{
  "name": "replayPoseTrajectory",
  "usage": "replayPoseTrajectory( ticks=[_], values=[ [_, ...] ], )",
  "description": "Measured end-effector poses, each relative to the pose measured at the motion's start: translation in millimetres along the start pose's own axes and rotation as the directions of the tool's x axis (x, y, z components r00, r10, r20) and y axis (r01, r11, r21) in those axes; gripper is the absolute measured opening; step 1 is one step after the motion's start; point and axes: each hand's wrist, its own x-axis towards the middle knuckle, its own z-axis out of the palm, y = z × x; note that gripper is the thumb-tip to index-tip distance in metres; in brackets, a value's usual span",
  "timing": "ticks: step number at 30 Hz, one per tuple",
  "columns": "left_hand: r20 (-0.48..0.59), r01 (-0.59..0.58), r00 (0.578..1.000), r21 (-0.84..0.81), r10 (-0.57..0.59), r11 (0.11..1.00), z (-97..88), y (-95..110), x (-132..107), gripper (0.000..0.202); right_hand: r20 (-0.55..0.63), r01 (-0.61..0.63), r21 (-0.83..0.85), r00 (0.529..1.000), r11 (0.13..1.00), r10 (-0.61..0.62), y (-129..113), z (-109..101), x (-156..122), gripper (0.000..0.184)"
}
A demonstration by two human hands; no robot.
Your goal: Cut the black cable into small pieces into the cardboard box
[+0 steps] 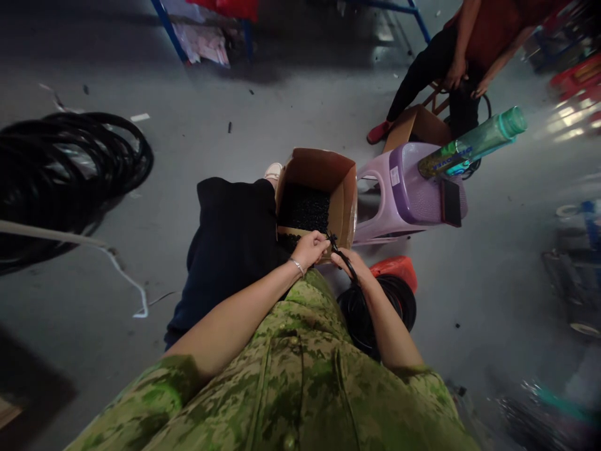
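My right hand (353,263) is wrapped round a thin, curved black tube-like piece (348,265), whose far end carries a small dark part too fine to identify. Close beside that end, my left hand (310,248) has its fingers pinched together; whatever they hold is too small to make out. Both hands are over the near edge of an open cardboard box (345,216). Many small black pieces (305,207) lie inside the box, in front of my fingers.
A purple stool (413,194) carries a green bottle (474,144) and a dark phone-like slab (451,203). Coiled black tubing (404,300) lies by my right forearm, beside an orange-red bag (399,270). Larger coils (107,150) lie left. A seated person (451,69) works beyond.
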Motion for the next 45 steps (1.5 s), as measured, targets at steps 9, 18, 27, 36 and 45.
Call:
replayPoseTrajectory(
  ticks=[9, 18, 27, 36, 45],
  values=[
    [0.011, 0.013, 1.0, 0.004, -0.013, 1.0, -2.5, -2, 2, 0.02, -0.086, -0.098, -0.067, 0.992, 0.993, 0.092, 15, 11, -4, 0.064],
    [-0.102, 0.032, 0.994, -0.027, -0.035, 0.999, -1.2, -4, 4, 0.022, -0.201, -0.12, -0.07, 0.974, 0.99, 0.104, 25, 27, -5, 0.065],
    [-0.072, -0.017, 0.997, 0.011, 0.018, 1.0, -1.3, -8, 6, 0.019, -0.133, -0.108, -0.085, 0.986, 0.99, 0.097, 18, 21, -10, 0.061],
    [0.013, -0.064, 0.998, 0.067, 0.064, 0.996, -1.6, -11, 7, 0.015, -0.007, -0.09, -0.024, 0.996, 0.996, 0.09, 13, 5, -1, 0.062],
    [-0.139, 0.002, 0.99, -0.037, -0.007, 0.999, 1.1, -6, 6, 0.021, -0.161, -0.166, -0.063, 0.975, 0.984, 0.154, 24, 23, -1, 0.061]
  ],
)
